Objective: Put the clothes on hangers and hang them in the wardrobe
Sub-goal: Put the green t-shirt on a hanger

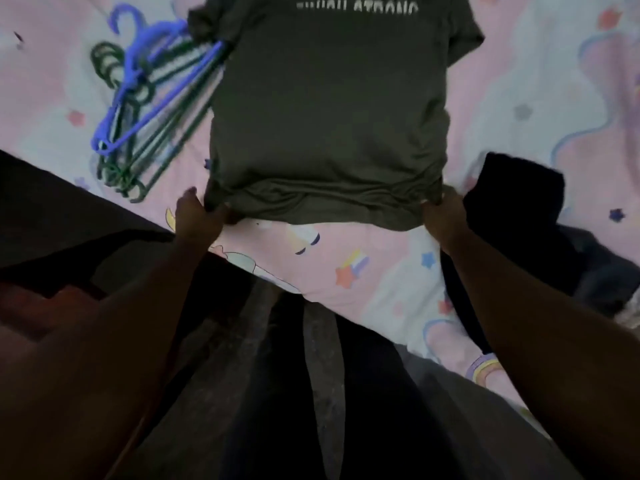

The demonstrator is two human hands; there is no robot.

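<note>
Both hands, the left hand (197, 216) and right hand (441, 209), are gripping the T-shirt (329, 109) hem; its sleeve is overlapping the hangers (138, 109) at ten o'clock, risking dragging them along

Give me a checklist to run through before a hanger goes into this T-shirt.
1. Left hand grips the hem corner of the T-shirt: ok.
2. Right hand grips the other hem corner: ok.
3. T-shirt lies flat on the bedsheet: mostly ok, hem bunched.
4. Hangers are close by: ok, piled beside the shirt's left side, partly under its sleeve.
5. A hand is free to take a hanger: not ok.
6. Neck opening reachable: cannot tell, out of frame.
</note>
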